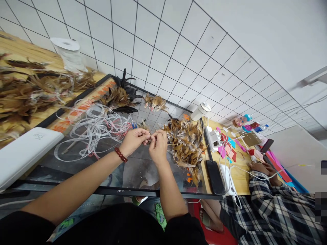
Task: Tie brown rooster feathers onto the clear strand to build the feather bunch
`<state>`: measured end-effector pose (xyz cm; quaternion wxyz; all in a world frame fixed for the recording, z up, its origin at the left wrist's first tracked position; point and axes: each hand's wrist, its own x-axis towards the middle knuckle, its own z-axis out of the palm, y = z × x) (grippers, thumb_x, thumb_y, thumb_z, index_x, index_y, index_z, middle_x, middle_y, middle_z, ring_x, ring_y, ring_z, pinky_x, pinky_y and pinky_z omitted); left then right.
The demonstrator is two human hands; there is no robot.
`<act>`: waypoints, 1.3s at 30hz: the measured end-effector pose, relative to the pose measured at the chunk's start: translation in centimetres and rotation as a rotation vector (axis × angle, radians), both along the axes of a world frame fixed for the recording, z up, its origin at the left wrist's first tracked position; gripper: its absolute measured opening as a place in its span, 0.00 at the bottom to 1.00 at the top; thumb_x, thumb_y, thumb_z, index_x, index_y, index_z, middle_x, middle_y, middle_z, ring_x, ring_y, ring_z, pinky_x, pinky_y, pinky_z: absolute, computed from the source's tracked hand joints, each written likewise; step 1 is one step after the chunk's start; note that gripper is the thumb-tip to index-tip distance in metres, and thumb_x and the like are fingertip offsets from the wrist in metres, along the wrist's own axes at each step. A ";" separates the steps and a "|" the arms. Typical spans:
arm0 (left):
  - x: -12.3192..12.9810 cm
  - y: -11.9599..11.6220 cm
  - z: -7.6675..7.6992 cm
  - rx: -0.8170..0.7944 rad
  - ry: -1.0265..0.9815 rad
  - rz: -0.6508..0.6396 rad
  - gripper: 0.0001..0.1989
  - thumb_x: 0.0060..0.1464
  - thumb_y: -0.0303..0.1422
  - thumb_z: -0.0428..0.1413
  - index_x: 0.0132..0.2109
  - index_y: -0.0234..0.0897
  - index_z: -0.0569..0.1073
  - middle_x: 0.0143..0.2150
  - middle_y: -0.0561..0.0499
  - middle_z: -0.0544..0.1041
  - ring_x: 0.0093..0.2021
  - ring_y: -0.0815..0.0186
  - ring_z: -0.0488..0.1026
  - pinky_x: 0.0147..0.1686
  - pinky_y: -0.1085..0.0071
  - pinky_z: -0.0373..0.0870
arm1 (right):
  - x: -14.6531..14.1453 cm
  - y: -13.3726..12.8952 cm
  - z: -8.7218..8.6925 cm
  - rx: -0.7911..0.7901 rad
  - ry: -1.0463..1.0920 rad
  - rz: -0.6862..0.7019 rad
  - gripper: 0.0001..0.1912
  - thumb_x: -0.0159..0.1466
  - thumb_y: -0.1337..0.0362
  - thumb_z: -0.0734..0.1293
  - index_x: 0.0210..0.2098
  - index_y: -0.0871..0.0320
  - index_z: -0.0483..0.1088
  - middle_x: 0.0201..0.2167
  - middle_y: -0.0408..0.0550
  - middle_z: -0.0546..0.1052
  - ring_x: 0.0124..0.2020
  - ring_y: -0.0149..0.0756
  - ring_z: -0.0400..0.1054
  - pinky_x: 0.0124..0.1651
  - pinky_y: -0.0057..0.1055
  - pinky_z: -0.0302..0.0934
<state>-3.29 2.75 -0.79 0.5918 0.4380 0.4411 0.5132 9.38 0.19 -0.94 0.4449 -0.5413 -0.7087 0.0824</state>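
Observation:
My left hand (135,140), with a brown bead bracelet (121,154) at the wrist, and my right hand (158,144) meet over the dark glassy work surface (114,173). Both are closed, thumbs and fingertips pinched together; what lies between them is too small to make out. A small feather tuft (143,125) shows just behind my left fingers; I cannot tell if it is held. Left of my left hand spreads a tangled heap of clear ribbon (94,126). Beside my right hand lies a large pile of brown feathers (187,143).
Black-brown feathers (119,98) and small feather bunches (155,102) lie at the back. A white box (33,153), more feathers (46,85) and a spool (67,51) are left. Right are a white bottle (201,111), phone (215,177), cables and a person in a checked shirt (278,207).

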 end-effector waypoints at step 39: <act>-0.2 -0.6 1.3 0.058 -0.003 -0.038 0.13 0.39 0.38 0.65 0.27 0.34 0.72 0.23 0.54 0.72 0.21 0.72 0.65 0.21 0.74 0.61 | 0.0 0.3 -0.1 0.068 0.189 0.061 0.08 0.68 0.64 0.54 0.32 0.55 0.59 0.36 0.49 0.67 0.42 0.35 0.63 0.47 0.35 0.60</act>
